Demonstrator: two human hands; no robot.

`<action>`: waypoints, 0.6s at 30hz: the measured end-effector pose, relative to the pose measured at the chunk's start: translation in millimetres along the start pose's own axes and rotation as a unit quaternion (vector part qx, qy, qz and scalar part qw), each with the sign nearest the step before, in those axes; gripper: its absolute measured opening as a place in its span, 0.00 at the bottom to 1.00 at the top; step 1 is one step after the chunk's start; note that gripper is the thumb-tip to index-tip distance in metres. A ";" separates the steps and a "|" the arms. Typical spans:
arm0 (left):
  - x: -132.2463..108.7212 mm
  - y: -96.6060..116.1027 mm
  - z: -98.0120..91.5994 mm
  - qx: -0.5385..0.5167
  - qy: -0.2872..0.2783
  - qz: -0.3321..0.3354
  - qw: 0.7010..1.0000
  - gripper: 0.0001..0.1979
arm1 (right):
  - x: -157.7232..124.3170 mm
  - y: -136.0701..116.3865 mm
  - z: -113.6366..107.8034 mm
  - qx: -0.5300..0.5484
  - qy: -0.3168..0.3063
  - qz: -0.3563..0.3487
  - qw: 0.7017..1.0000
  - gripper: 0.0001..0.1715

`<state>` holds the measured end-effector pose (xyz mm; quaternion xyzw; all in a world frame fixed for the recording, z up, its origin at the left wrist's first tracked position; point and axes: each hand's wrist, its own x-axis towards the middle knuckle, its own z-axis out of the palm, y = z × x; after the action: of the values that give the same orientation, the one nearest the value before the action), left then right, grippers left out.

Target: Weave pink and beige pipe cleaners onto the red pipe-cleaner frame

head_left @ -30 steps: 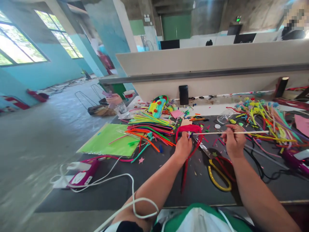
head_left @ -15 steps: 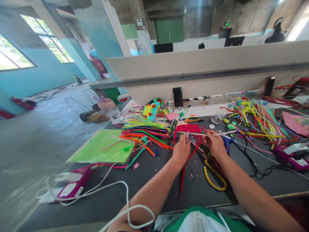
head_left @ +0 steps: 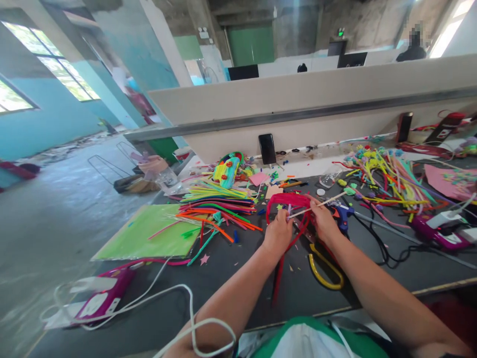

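My left hand [head_left: 278,232] is closed in a pinch, with a small light purple strip [head_left: 289,208] sticking up from its fingertips. A thin pale stick [head_left: 333,198] slants from beside that strip up to the right. My right hand [head_left: 323,221] pinches this stick part-way along; its left end lies at my left fingertips. Just behind both hands lies a red fuzzy band [head_left: 288,199], with red strands hanging down between them. Scissors with yellow handles [head_left: 316,273] rest below my right hand, their blades partly hidden. A blue glue gun [head_left: 343,215] lies to the right of that hand.
Bundled coloured pipe cleaners [head_left: 219,201] lie left beside a green sheet pack [head_left: 145,231]; more pipe cleaners [head_left: 387,174] are heaped right. Purple power strips [head_left: 106,296] with cords flank the work area. A phone [head_left: 267,148] leans on the partition [head_left: 298,107].
My right hand has moved slightly left, closer to my left hand. The pale stick has tilted, its right end now higher and its left end at my left fingertips. The view has shifted a little.
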<state>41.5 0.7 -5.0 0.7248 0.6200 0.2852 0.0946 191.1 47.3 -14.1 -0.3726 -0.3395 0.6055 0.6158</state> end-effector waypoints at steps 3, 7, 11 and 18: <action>0.7 -1.4 1.8 -0.015 -0.005 0.002 1.000 0.09 | -1.1 -0.8 1.2 0.005 -0.050 0.039 0.998 0.22; 5.2 -7.4 -1.2 0.003 -0.010 -0.002 1.000 0.11 | 0.6 -5.7 -2.3 0.012 -0.053 0.043 0.998 0.18; 11.9 -15.0 -11.7 0.097 -0.002 0.041 0.994 0.14 | 5.3 -10.1 -9.1 0.018 -0.052 0.024 0.998 0.17; 16.8 -26.2 -12.9 0.102 -0.077 0.088 0.988 0.11 | 8.8 -10.2 -14.5 -0.002 -0.050 0.010 0.999 0.17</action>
<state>13.7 19.5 -2.4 0.8020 0.5708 0.1706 0.0426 209.0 55.5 -12.6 -0.3470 -0.3671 0.6288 0.5911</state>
